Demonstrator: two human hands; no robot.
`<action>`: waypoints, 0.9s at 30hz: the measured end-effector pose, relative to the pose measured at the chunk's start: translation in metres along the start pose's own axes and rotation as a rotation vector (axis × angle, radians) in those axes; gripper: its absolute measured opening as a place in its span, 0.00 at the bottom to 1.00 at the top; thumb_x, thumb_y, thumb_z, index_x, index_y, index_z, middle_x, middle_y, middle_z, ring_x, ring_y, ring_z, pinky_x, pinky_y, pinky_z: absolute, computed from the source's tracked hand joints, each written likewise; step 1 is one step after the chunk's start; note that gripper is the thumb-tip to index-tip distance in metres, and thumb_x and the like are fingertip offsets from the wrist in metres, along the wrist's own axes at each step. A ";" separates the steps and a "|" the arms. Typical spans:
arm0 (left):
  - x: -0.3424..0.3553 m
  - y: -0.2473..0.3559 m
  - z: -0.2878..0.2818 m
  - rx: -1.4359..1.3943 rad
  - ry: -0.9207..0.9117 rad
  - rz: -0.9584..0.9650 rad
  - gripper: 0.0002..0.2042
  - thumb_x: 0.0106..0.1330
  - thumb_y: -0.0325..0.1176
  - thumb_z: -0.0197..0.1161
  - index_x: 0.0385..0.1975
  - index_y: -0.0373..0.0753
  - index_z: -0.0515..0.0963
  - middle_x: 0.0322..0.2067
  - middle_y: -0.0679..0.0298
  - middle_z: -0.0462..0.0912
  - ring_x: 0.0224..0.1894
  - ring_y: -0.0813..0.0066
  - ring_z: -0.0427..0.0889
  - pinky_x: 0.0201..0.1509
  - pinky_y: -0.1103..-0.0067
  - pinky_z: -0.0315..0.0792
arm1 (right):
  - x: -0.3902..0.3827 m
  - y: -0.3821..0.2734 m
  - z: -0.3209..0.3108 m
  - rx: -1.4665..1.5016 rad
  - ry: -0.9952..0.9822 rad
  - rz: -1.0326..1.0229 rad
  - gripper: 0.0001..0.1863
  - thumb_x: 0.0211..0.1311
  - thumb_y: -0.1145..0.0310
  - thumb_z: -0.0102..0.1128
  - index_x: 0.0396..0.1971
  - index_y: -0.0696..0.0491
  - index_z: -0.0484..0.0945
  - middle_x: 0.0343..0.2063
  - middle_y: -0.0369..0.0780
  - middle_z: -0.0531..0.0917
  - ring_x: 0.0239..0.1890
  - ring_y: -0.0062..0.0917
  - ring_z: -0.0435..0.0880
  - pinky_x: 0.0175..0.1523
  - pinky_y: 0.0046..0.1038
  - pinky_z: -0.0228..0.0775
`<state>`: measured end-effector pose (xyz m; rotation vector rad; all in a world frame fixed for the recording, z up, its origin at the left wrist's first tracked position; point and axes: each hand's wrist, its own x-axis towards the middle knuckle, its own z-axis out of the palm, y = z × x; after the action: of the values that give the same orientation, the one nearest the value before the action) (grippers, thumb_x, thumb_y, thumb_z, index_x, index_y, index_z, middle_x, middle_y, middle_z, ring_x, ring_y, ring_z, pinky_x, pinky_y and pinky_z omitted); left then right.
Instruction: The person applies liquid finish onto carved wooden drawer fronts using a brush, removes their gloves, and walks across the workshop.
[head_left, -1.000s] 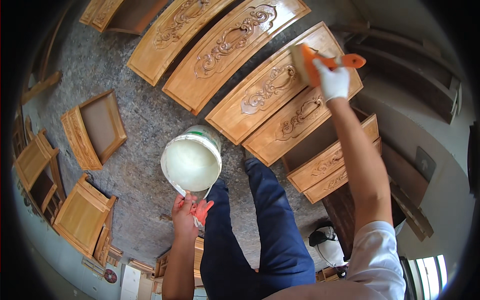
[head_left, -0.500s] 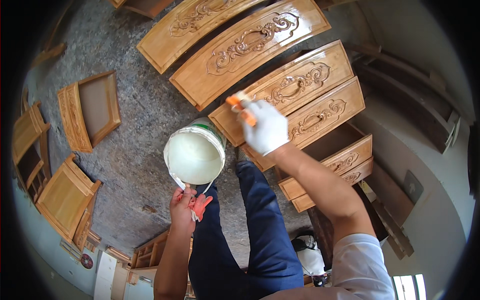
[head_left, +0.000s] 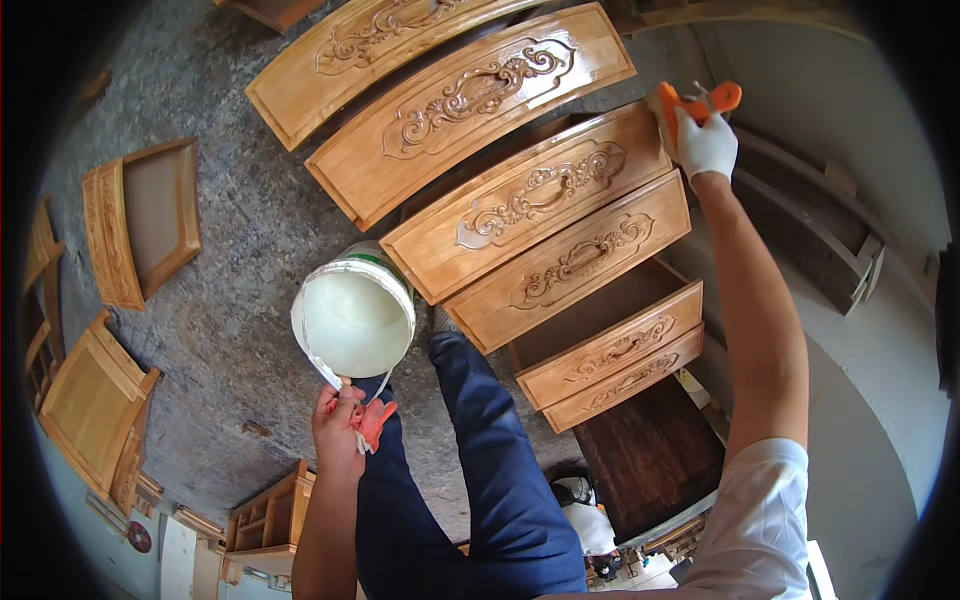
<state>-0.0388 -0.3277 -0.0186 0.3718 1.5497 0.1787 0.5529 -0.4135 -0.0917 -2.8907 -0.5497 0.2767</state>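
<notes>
My right hand (head_left: 706,147), in a white glove, grips an orange-handled paintbrush (head_left: 727,97) at the right end of a carved wooden drawer front (head_left: 425,262). The front is curved and glossy, with scrollwork in its middle. My bare left hand (head_left: 337,430) pinches the handle at the near edge of a white bucket (head_left: 372,260), which is tilted towards me. Pale liquid seems to be inside, its level hard to make out. A red and white glove (head_left: 374,424) is bunched in the same hand. My fingertips are partly hidden.
More carved drawers stand around: a glossy front (head_left: 350,180) beyond, another (head_left: 475,320) nearer, a pair (head_left: 550,395) at the right. A loose drawer (head_left: 115,235) and wooden panels (head_left: 95,400) lie left. Another person (head_left: 592,527) is behind, near a dark board (head_left: 650,460).
My right hand has swept the brush from the drawer front's left end to its right end, and my arm has straightened. My left hand still holds the bucket; the whole view has shifted slightly.
</notes>
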 end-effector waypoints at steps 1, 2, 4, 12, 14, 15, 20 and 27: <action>0.002 -0.003 -0.006 0.010 -0.006 -0.004 0.10 0.76 0.40 0.58 0.39 0.39 0.73 0.26 0.61 0.78 0.23 0.72 0.80 0.25 0.73 0.80 | 0.005 -0.008 -0.002 -0.095 -0.067 -0.046 0.21 0.62 0.53 0.56 0.46 0.50 0.85 0.39 0.46 0.88 0.39 0.46 0.85 0.45 0.36 0.75; 0.002 -0.002 -0.012 0.024 -0.005 -0.008 0.10 0.76 0.40 0.58 0.39 0.39 0.73 0.26 0.60 0.78 0.23 0.72 0.80 0.25 0.73 0.80 | 0.002 -0.033 -0.003 -0.187 -0.140 -0.092 0.20 0.62 0.54 0.55 0.47 0.50 0.85 0.40 0.46 0.88 0.40 0.46 0.85 0.46 0.37 0.75; 0.002 0.000 -0.018 0.002 -0.007 -0.025 0.09 0.76 0.38 0.58 0.41 0.37 0.73 0.29 0.60 0.78 0.25 0.71 0.81 0.30 0.71 0.82 | -0.022 -0.077 0.004 -0.158 -0.282 -0.122 0.19 0.64 0.56 0.53 0.46 0.50 0.84 0.40 0.46 0.88 0.41 0.47 0.84 0.47 0.38 0.75; -0.005 0.002 -0.032 -0.029 0.011 -0.017 0.11 0.76 0.39 0.58 0.39 0.36 0.73 0.28 0.58 0.81 0.25 0.70 0.83 0.25 0.73 0.80 | -0.207 -0.230 0.040 0.023 -0.732 -0.385 0.14 0.62 0.67 0.49 0.35 0.57 0.82 0.31 0.49 0.87 0.33 0.42 0.88 0.41 0.40 0.81; -0.008 0.002 -0.037 -0.033 0.022 -0.016 0.11 0.76 0.39 0.58 0.39 0.36 0.73 0.28 0.58 0.81 0.25 0.70 0.83 0.25 0.73 0.81 | -0.249 -0.256 0.054 -0.008 -0.747 -0.484 0.12 0.62 0.67 0.51 0.35 0.56 0.83 0.34 0.49 0.85 0.35 0.44 0.86 0.42 0.41 0.80; -0.008 0.003 -0.038 -0.035 0.026 -0.010 0.11 0.76 0.39 0.58 0.39 0.36 0.74 0.28 0.58 0.81 0.25 0.69 0.83 0.25 0.73 0.81 | -0.266 -0.261 0.061 -0.010 -0.747 -0.487 0.12 0.62 0.67 0.51 0.35 0.56 0.83 0.34 0.49 0.85 0.35 0.44 0.86 0.42 0.41 0.80; -0.007 0.010 -0.059 -0.058 0.009 -0.014 0.11 0.76 0.39 0.58 0.39 0.36 0.74 0.28 0.58 0.80 0.26 0.69 0.83 0.26 0.72 0.82 | -0.325 -0.246 0.088 -0.162 -0.427 -0.854 0.09 0.60 0.67 0.55 0.31 0.55 0.82 0.34 0.50 0.81 0.31 0.44 0.80 0.34 0.43 0.72; -0.004 0.019 -0.097 -0.176 -0.087 -0.062 0.11 0.76 0.35 0.59 0.44 0.32 0.72 0.37 0.59 0.76 0.31 0.67 0.84 0.46 0.60 0.86 | -0.360 -0.199 0.076 -0.392 -0.620 -1.082 0.10 0.59 0.65 0.57 0.32 0.55 0.82 0.32 0.47 0.81 0.27 0.40 0.76 0.30 0.41 0.66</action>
<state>-0.1333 -0.2991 -0.0066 0.1900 1.4457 0.2462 0.1393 -0.3567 -0.0688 -2.2668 -2.3042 0.9280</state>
